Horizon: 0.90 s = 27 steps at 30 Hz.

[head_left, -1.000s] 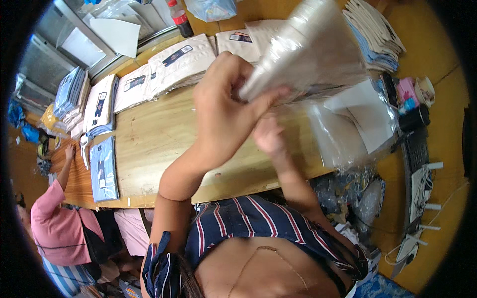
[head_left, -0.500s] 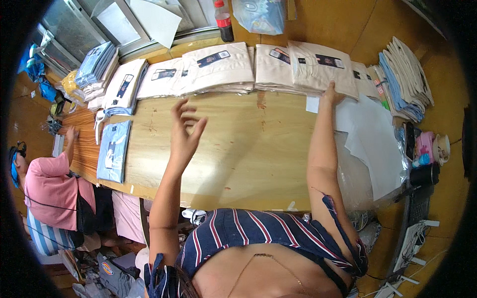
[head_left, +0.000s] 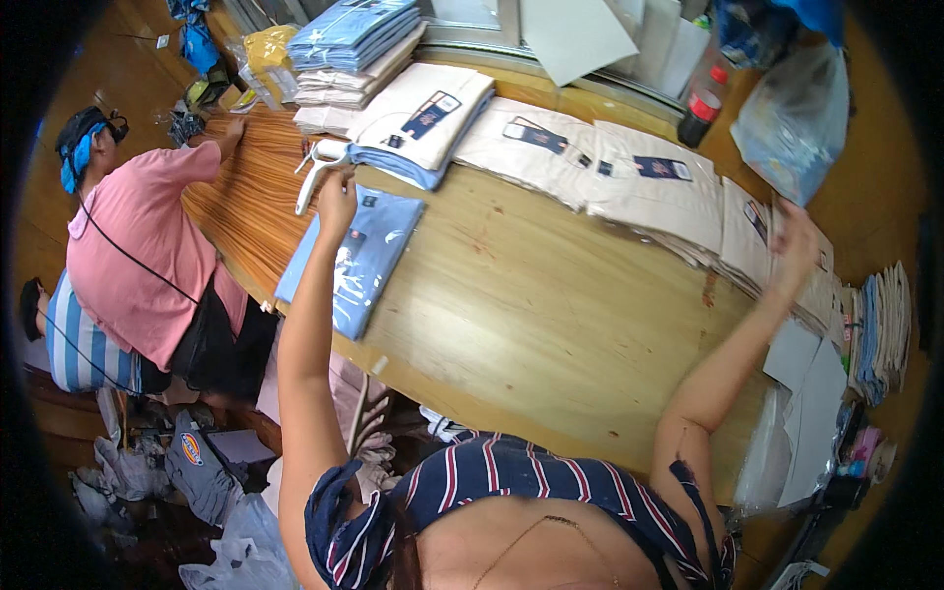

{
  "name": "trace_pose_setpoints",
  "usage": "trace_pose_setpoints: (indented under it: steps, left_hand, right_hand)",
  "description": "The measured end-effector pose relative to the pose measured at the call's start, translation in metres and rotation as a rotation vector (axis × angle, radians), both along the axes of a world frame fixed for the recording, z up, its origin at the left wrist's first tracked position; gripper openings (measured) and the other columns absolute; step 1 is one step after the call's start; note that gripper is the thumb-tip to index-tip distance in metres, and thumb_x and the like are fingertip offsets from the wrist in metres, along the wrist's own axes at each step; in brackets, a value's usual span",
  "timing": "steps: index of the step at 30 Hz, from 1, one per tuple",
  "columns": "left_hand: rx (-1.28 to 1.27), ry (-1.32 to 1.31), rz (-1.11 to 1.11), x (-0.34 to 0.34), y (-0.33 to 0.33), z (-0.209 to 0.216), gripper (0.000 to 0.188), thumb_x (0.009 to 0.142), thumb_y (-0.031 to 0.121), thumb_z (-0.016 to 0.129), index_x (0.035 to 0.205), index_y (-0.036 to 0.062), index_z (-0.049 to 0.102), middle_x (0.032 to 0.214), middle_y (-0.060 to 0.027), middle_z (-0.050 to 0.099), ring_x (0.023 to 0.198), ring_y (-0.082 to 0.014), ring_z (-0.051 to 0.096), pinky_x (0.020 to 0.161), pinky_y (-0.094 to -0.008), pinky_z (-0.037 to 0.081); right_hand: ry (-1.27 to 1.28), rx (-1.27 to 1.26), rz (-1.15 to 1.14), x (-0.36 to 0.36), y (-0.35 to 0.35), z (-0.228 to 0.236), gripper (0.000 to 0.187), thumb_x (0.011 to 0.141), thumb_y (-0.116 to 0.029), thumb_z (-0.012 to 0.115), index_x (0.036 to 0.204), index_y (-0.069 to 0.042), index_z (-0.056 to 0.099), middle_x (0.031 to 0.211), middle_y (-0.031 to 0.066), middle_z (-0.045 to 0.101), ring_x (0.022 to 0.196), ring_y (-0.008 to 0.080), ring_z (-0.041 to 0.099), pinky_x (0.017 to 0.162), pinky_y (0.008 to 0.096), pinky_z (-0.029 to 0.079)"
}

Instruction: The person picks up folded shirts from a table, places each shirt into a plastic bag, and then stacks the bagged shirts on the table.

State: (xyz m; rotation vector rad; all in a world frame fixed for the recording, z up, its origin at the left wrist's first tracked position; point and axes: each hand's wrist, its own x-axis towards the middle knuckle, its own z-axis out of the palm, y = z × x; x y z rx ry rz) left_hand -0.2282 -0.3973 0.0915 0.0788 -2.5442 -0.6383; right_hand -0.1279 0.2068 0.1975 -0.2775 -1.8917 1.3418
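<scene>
My left hand is stretched out to the left, beside a white plastic tool with a ring-like end and the top edge of a light blue folded garment in a clear bag. Its fingers are bunched near the tool's end, and I cannot make out whether they grip anything. Over at the right, my right hand is above the row of bagged cream garments, slightly blurred, its fingers apart and holding nothing I can see. The cream garments carry dark blue tags.
Blue and cream bagged stacks stand at the far left. A co-worker in pink reaches over orange-brown strips. A cola bottle and a hanging plastic bag are behind the row. White sheets lie at right.
My view has swung to the left. My left hand has gone from above the bare table to beside the white tool and blue bagged garment. My right hand has come off the top cream pack.
</scene>
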Motion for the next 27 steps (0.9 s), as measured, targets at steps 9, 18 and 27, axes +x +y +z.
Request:
trace_pose_setpoints:
  steps: [9,18,27]
  left_hand:
    - [0.124,-0.251,0.013,-0.143,-0.054,-0.015,0.035,0.077,0.027,0.053,0.095,-0.0023,0.057,0.081,-0.0221,0.058,0.079,-0.0340,0.056,0.070,-0.0387,0.042]
    - [-0.005,-0.482,-0.021,-0.176,-0.067,-0.026,0.062,0.055,0.041,0.073,0.088,-0.0090,0.057,0.091,-0.0258,0.055,0.081,-0.0352,0.055,0.073,-0.0369,0.044]
    - [0.526,-0.528,-0.106,-0.182,-0.071,-0.005,0.074,0.066,0.037,0.069,0.116,-0.0030,0.031,0.093,-0.0162,0.051,0.073,-0.0178,0.050,0.060,-0.0312,0.042]
  right_hand:
    - [-0.559,-0.654,0.807,-0.170,-0.347,-0.128,0.026,0.083,-0.016,0.048,0.099,0.005,0.051,0.084,0.0115,0.058,0.068,0.0169,0.058,0.062,0.0247,0.048]
    - [-0.826,-0.712,0.627,-0.198,-0.421,-0.136,0.022,0.078,-0.014,0.053,0.090,0.005,0.053,0.082,0.0115,0.058,0.071,0.0222,0.057,0.063,0.0352,0.047]
    - [-0.622,-1.415,0.668,-0.217,-0.425,-0.117,0.028,0.079,-0.007,0.049,0.105,0.002,0.042,0.100,0.0173,0.048,0.087,0.0281,0.052,0.075,0.0375,0.047]
